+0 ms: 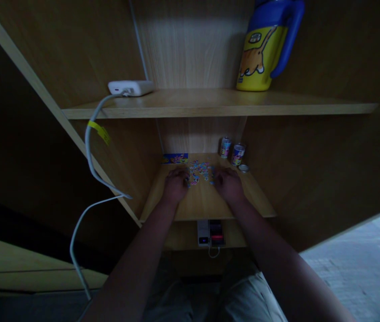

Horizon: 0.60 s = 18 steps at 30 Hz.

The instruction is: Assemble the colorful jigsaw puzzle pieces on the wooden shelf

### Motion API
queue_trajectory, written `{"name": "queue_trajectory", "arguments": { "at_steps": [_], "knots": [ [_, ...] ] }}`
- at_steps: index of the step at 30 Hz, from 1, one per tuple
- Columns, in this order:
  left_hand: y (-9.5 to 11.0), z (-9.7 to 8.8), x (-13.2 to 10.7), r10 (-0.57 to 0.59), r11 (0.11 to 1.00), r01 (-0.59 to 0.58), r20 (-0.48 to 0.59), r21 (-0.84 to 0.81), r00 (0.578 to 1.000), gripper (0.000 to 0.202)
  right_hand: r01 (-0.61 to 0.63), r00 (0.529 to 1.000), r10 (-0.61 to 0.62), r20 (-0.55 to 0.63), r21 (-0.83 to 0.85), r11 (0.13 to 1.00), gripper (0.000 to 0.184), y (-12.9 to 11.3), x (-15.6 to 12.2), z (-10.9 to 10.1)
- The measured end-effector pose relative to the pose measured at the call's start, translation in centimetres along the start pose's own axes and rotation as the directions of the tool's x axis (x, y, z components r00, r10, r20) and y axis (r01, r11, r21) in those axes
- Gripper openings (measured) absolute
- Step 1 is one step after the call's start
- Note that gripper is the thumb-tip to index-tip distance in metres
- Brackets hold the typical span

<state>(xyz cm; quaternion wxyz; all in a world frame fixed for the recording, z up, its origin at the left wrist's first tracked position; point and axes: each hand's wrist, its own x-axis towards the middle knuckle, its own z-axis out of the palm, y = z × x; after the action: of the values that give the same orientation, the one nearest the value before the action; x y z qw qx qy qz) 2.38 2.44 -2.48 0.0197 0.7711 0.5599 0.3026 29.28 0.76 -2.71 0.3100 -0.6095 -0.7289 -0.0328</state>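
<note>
Several small colourful puzzle pieces [200,171] lie scattered on a low wooden shelf [203,203]. My left hand [175,184] rests palm down at the left edge of the pieces, fingers touching them. At the right edge of the pile lies my right hand [229,183], also palm down with fingers among the pieces. The view is too dim and small to tell whether either hand pinches a piece.
Two small printed cans [232,151] and a round lid [243,168] stand at the shelf's back right, a colourful card [175,158] at back left. Above, an upper shelf [216,107] holds a white charger [131,87] with cable and a yellow-blue jug [266,44]. A small device [211,232] sits below.
</note>
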Motion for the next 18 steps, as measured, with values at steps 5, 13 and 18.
{"name": "queue_trajectory", "arguments": {
  "at_steps": [5,13,18],
  "knots": [
    [0.18,-0.01,0.01,0.047,0.998,-0.047,-0.001,-0.045,0.999,0.015,-0.192,0.981,0.192,-0.002,-0.027,0.981,0.033,0.18,0.09,-0.44],
    [0.24,-0.22,0.11,0.1,0.985,-0.105,-0.046,-0.133,0.994,0.037,-0.289,0.957,0.288,-0.028,-0.07,0.955,0.036,0.38,0.03,-0.3],
    [0.55,-0.39,-0.1,0.149,0.979,-0.151,-0.022,-0.136,0.989,0.03,-0.096,0.994,0.1,0.041,-0.095,0.991,0.036,-0.54,-0.01,-0.09]
  ]
}}
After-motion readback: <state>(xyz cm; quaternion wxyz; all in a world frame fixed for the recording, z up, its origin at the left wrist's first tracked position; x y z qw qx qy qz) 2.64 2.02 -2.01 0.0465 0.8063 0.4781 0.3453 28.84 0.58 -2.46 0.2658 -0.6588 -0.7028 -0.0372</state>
